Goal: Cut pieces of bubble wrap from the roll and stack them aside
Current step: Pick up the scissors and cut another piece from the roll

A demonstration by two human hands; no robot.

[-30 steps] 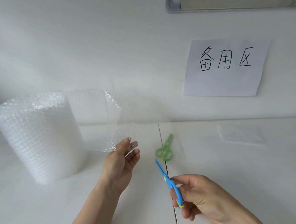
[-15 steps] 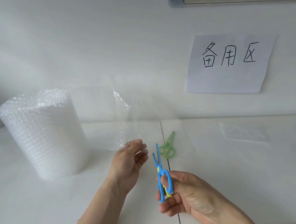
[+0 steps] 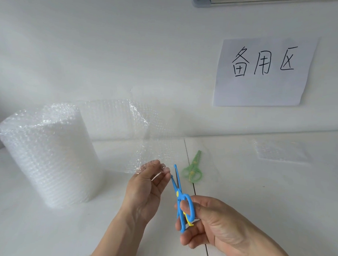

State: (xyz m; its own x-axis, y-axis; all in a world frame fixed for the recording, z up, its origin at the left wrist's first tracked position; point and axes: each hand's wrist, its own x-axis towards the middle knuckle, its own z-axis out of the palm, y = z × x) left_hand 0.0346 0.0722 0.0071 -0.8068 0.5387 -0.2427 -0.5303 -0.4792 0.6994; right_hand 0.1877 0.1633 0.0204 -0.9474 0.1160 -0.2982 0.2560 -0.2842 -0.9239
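At the lower centre, left hand: the left hand pinches the lower right corner of the loose sheet between thumb and fingertips, palm turned to the right.
Right hand: at 5 o'clock from the left hand, the right hand grips the blue scissors, fingers through the handle loops.
Blades: open in a narrow V, the tips point to 12 o'clock and stand just beside the left fingertips, near the sheet's lower edge.
Roll: the bubble wrap roll stands upright at 9 o'clock from the hands; the sheet runs from it to the right, lifted over the table.
Cut piece: one flat piece lies at 2 o'clock, well apart, under the paper sign on the wall.
Green scissors: the green scissors lie at 1 o'clock, just beside the table seam.
Open room: bare table surface at 3 o'clock, between right hand and cut piece.
Change: half a second ago the blue blades were lower and farther from the sheet; they have come closer to its edge.
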